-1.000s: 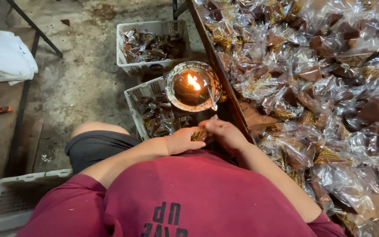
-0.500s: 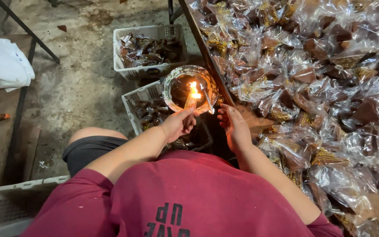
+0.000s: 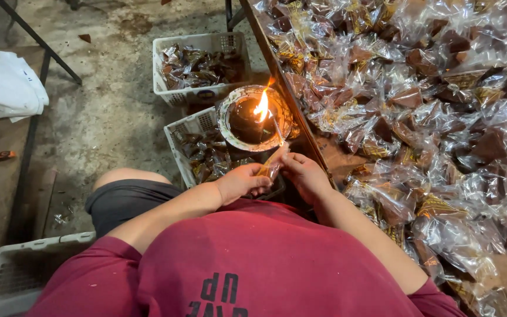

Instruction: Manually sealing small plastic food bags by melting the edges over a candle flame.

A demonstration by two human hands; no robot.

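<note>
While hands were apart half a second ago, left hand (image 3: 239,182) and right hand (image 3: 303,173) now meet, both pinched on packet (image 3: 272,164), just below flame (image 3: 261,107) of lamp (image 3: 253,119). Packet top off flame; seal pass looks finished. Crate (image 3: 206,154) beneath.

Glossy clear plastic wrappers (image 3: 418,117), white plastic crates (image 3: 198,44), rough concrete floor (image 3: 112,111)

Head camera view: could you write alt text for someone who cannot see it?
Seen from above, a person's left hand and right hand hold a clear sweet wrapper beside a burning lamp. Wrapped sweets cover the table on the right; two white crates of sweets stand on the floor.
</note>
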